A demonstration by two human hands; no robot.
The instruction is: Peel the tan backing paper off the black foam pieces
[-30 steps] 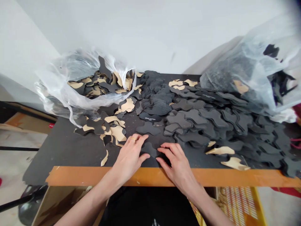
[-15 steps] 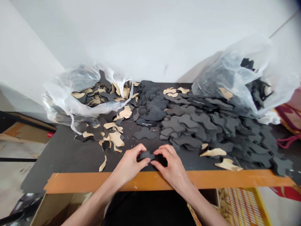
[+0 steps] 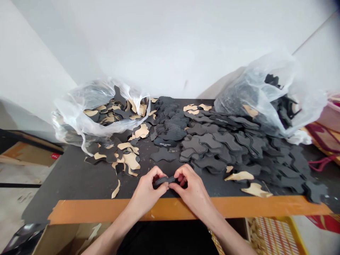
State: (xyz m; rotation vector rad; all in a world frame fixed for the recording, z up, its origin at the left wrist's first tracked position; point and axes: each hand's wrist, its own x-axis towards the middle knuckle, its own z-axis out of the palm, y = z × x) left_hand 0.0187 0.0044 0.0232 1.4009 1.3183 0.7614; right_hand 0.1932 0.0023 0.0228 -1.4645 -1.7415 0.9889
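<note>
we see the main risk right between our hands: the thin black die-cut piece (image 3: 164,181) looks flexible, so if our pinch slackens or we pull unevenly, it could slip, crease or tear, then drop among the loose pieces nearby. a careless wrist could also shove the overlapping black pieces (image 3: 209,150) fanned out beyond it, or disturb the tan-backed scraps (image 3: 127,157) to the left, and the tan offcut (image 3: 256,190) lying near the orange table edge (image 3: 186,209) could slide over if nudged. our left hand (image 3: 146,189) and right hand (image 3: 192,186) are closed in, nearly meeting. the left fingers (image 3: 158,174) and right fingers (image 3: 183,173) curl inward and grasp the piece from either end, neither released nor fully clenched. the piece sits edge-on between them, over the dark tabletop (image 3: 66,184), close to the orange edge.
</note>
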